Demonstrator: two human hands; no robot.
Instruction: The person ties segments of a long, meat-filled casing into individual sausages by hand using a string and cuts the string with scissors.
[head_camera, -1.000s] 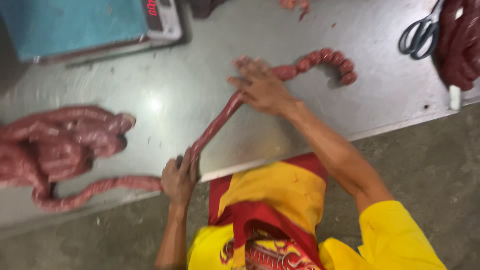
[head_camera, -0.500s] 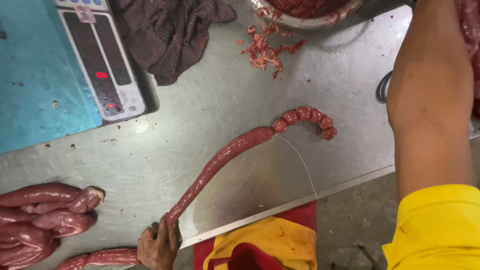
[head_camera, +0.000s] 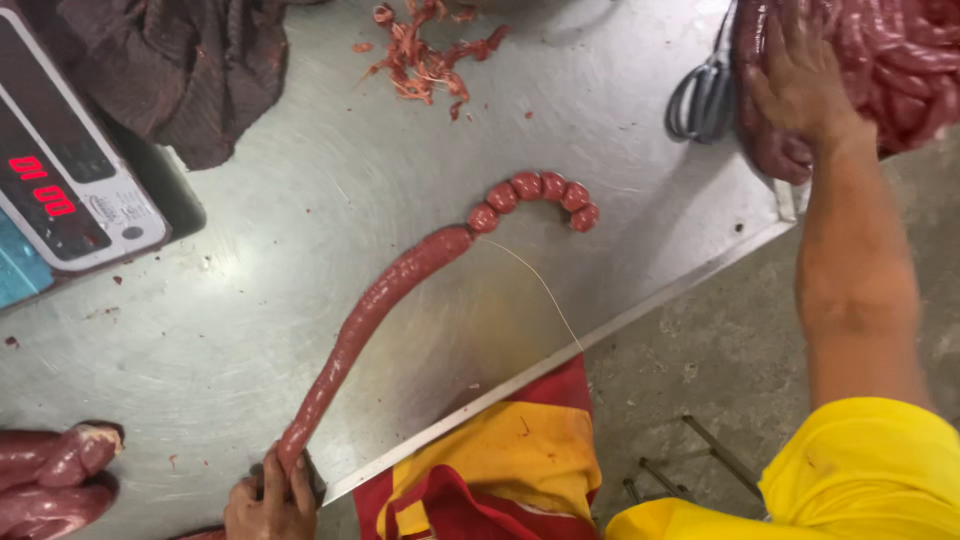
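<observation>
1. The near end of a long sausage (head_camera: 380, 300) is pinched between the fingers of the left hand (head_camera: 268, 500) at the near edge of the table (head_camera: 250, 300), so that the filled casing is kept taut and straight across the steel.
2. The right hand (head_camera: 800, 75) is laid flat, fingers spread wide, on a pile of sausages (head_camera: 880, 70) at the far right corner; nothing is seen to be gripped, and the pile appears to be steadied or felt over.
3. The far end of the long sausage is already tied off into a curve of small round links (head_camera: 540, 195), and a thin string (head_camera: 540, 285) is trailed from there toward the table's near edge.
4. A pair of scissors (head_camera: 700, 100) is kept just left of the pile, within reach of the right hand.
5. A scale (head_camera: 70, 190) and a dark cloth (head_camera: 180, 70) are set far left, scraps (head_camera: 420, 50) beyond, more sausage (head_camera: 50, 475) near left.
</observation>
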